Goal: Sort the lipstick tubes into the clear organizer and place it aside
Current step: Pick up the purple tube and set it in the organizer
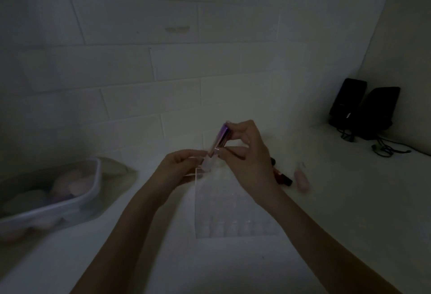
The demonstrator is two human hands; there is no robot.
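The scene is dim. My right hand (pixel 247 154) pinches a lip gloss tube (pixel 215 147) with a shiny purple cap and a pale clear body, tilted, its lower end over the far left corner of the clear organizer (pixel 205 205). My left hand (pixel 179 168) holds that far left corner of the organizer, fingertips touching the tube's lower part. The organizer stands on the white table, with several pale tubes in its near row. To its right lie a dark red tube (pixel 283 177), partly hidden behind my right hand, and a pink tube (pixel 302 180).
A clear plastic tub (pixel 77 200) of pastel items sits at the left on a beige cloth (pixel 121 170). Two black speakers (pixel 366 109) with cables (pixel 387 148) stand in the far right corner. A white brick wall runs behind the table.
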